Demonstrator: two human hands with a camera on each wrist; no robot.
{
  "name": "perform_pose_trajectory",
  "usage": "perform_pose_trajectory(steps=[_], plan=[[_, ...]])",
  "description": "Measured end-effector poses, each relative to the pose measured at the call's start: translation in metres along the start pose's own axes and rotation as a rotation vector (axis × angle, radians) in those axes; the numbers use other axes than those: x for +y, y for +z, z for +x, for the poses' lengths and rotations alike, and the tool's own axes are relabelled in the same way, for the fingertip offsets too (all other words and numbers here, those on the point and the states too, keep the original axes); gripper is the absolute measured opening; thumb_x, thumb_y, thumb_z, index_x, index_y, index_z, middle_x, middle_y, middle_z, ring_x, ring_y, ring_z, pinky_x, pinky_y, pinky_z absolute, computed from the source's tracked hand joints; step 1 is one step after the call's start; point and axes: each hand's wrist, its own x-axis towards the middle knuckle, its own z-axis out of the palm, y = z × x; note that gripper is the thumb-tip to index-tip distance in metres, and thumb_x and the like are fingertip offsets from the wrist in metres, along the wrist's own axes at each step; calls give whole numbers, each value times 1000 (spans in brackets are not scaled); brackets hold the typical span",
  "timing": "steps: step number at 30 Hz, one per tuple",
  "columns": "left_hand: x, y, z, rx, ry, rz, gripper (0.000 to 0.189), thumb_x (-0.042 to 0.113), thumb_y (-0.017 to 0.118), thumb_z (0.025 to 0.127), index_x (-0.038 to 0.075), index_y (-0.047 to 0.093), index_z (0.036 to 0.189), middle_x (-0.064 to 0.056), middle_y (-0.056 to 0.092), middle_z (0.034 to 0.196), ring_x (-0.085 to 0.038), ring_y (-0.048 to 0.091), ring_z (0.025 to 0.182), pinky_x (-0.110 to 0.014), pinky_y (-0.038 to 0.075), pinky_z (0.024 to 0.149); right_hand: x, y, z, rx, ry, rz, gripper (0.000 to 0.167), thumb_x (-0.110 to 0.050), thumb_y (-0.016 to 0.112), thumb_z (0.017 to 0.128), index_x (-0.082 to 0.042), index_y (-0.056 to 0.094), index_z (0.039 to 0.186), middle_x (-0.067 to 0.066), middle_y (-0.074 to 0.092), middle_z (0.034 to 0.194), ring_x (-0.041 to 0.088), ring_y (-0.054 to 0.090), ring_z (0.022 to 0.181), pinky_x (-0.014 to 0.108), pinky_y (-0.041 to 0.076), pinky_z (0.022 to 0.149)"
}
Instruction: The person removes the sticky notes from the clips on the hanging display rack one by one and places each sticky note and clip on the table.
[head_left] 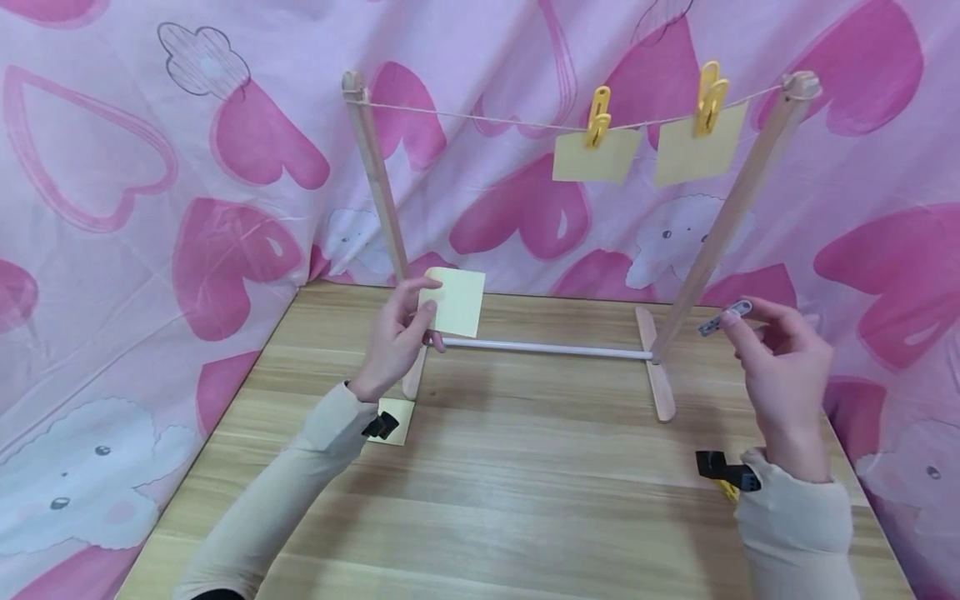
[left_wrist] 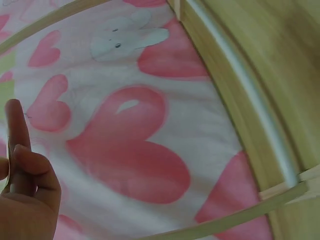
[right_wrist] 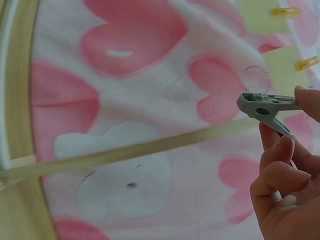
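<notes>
My left hand (head_left: pixel 399 333) pinches a pale yellow paper square (head_left: pixel 459 302) by its left edge, in front of the rack's left wooden post (head_left: pixel 381 183). In the left wrist view, that hand (left_wrist: pixel 32 195) shows at the lower left. Over to the right, my right hand (head_left: pixel 787 367) holds a grey clothespin (head_left: pixel 724 318) between thumb and fingers, near the right post (head_left: pixel 731 225). The right wrist view shows this clothespin (right_wrist: pixel 265 106) gripped by its handle end. Higher up, two yellow clothespins (head_left: pixel 597 118) fasten two paper squares (head_left: pixel 596 157) to a string (head_left: pixel 465 115).
The string runs between the tops of both posts. A white rod (head_left: pixel 551 347) joins the rack's feet low over the wooden table (head_left: pixel 510 483). Another paper square (head_left: pixel 403 412) lies under my left wrist. Something yellow (head_left: pixel 729 492) is partly hidden beneath my right wrist. Heart-patterned cloth (head_left: pixel 255 258) hangs behind.
</notes>
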Motion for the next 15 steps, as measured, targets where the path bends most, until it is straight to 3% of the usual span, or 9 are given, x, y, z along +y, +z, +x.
perform_pose_trajectory(steps=[9,15], plan=[[-28,-2,-13,34,-87,46,27,0,47,97,2,53,123,-2,42,62,-21,62,47,-23,47,50,34,-6,-13,-11,135,3,27,-11,74,84,-9,71,110,-13,65,84,4,48,57,14,38,48],[-44,0,-23,15,-195,76,26,4,49,97,5,55,122,1,41,67,-24,64,54,-20,37,41,62,-14,-26,-109,247,-167,34,-26,72,87,-15,68,119,-18,59,82,2,49,63,17,39,51]])
